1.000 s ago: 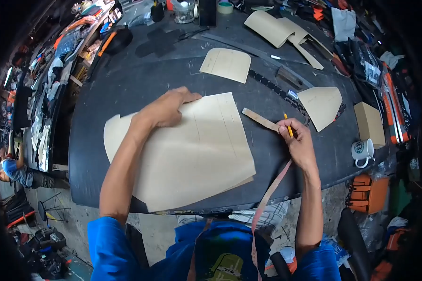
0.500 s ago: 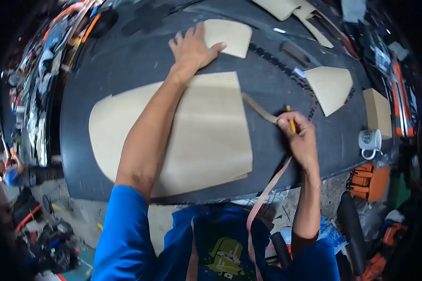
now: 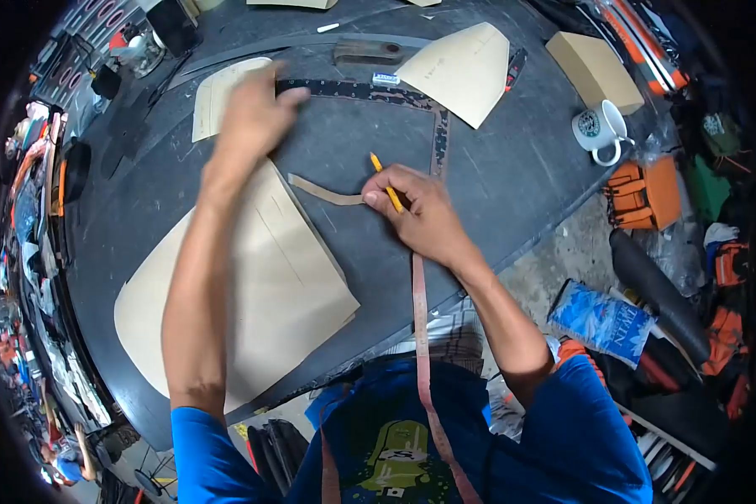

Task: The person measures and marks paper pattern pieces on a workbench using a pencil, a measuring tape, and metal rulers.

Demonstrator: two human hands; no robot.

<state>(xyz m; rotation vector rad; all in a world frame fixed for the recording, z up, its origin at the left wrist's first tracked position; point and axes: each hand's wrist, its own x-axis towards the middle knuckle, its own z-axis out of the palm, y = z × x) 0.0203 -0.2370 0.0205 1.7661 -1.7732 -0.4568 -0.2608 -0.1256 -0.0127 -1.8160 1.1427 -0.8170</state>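
Observation:
My left hand (image 3: 250, 116) is smeared by motion, its thumb stretched out, over the right edge of a small tan paper pattern piece (image 3: 210, 101). Whether it touches the paper I cannot tell. My right hand (image 3: 412, 206) is closed around a yellow pencil (image 3: 375, 163) and a tape measure, whose brown end (image 3: 328, 194) sticks out leftward. The pink length of the tape (image 3: 421, 315) runs down towards my neck. Below my left forearm lies a large folded paper pattern (image 3: 269, 294) with pencilled lines.
A dark L-shaped ruler (image 3: 353, 89) lies on the black tabletop (image 3: 496, 185). Beside it are an eraser (image 3: 385, 78), another paper piece (image 3: 462, 71) and a dark block (image 3: 368, 53). A white mug (image 3: 592, 128) and cardboard box (image 3: 592, 71) stand at the right edge.
The view has turned, so the table appears rotated. My left hand has shifted from the small piece's left side to its right edge. My right hand still holds the pencil and tape measure.

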